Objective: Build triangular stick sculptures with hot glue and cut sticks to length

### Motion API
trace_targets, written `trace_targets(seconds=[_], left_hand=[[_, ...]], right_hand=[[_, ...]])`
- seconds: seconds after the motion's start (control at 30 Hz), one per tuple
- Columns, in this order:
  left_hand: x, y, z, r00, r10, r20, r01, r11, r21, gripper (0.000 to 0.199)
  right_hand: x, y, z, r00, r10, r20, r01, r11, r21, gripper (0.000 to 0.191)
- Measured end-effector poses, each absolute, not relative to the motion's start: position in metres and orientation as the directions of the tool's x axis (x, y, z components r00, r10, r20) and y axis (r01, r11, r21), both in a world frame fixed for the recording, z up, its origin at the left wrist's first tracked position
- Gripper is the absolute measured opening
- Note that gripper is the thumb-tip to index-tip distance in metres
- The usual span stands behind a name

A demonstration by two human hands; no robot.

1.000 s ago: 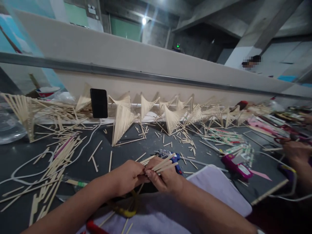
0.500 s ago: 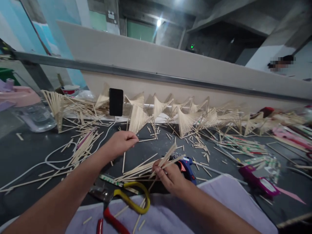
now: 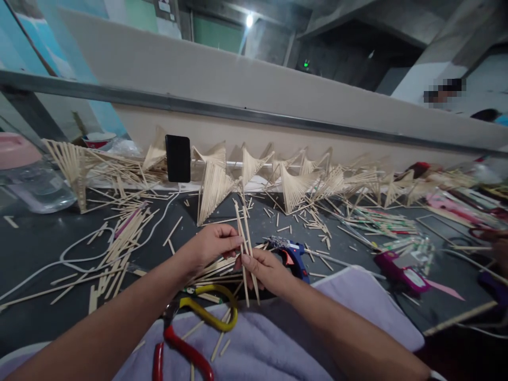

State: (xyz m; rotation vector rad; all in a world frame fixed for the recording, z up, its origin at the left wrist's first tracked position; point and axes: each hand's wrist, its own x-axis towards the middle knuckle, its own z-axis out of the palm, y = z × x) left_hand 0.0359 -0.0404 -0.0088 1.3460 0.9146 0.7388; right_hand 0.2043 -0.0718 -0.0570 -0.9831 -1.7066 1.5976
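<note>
Thin wooden sticks (image 3: 246, 241) stand upright between my two hands, just over the pile in front of me. My left hand (image 3: 214, 247) is closed, its thumb and fingertips pinching at one stick's side. Around the lower part of the sticks, my right hand (image 3: 269, 269) is closed, with the thumb in front. Behind my right hand lies a blue glue gun (image 3: 291, 254) with an orange trigger. Pliers with one yellow handle (image 3: 216, 317) and one red handle (image 3: 186, 353) rest on a lilac towel (image 3: 270, 344) below my hands.
Twisted stick frames (image 3: 214, 185) line the back of the dark table. A black phone (image 3: 178, 159) stands among them. Loose sticks (image 3: 115, 259) and a white cable lie left, near a water bottle (image 3: 35, 182). At right are a magenta glue gun (image 3: 402, 272) and another person's hand (image 3: 500, 248).
My left hand has moved right and down to meet my right hand. The fanned sticks in my right hand now point upright, close together. The view has shifted slightly.
</note>
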Motion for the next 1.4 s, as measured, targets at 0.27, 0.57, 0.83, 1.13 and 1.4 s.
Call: trace_targets(seconds=[0.27, 0.57, 0.83, 1.13, 1.4], left_hand=[[0.034, -0.036, -0.025, 0.492, 0.856, -0.158, -0.039, 0.203, 0.978, 0.023], [0.036, -0.036, -0.032, 0.52, 0.843, -0.139, -0.125, 0.236, 0.964, 0.025], [0.034, -0.04, -0.032, 0.558, 0.825, -0.094, -0.196, 0.241, 0.951, 0.025], [0.037, -0.044, -0.02, 0.546, 0.838, 0.007, -0.166, 0.099, 0.981, 0.024], [0.008, -0.03, -0.005, 0.484, 0.872, -0.068, 0.585, -0.265, 0.767, 0.017]], right_hand=[[0.203, -0.072, -0.057, -0.606, 0.783, -0.14, 0.08, -0.116, -0.99, 0.041], [0.201, -0.074, -0.06, -0.539, 0.834, -0.118, 0.136, -0.052, -0.989, 0.037], [0.201, -0.077, -0.072, -0.589, 0.795, -0.147, -0.007, -0.187, -0.982, 0.034], [0.198, -0.079, -0.067, -0.655, 0.747, -0.113, -0.142, -0.269, -0.952, 0.028], [0.206, -0.067, -0.06, -0.396, 0.918, -0.009, -0.322, -0.148, -0.935, 0.026]])
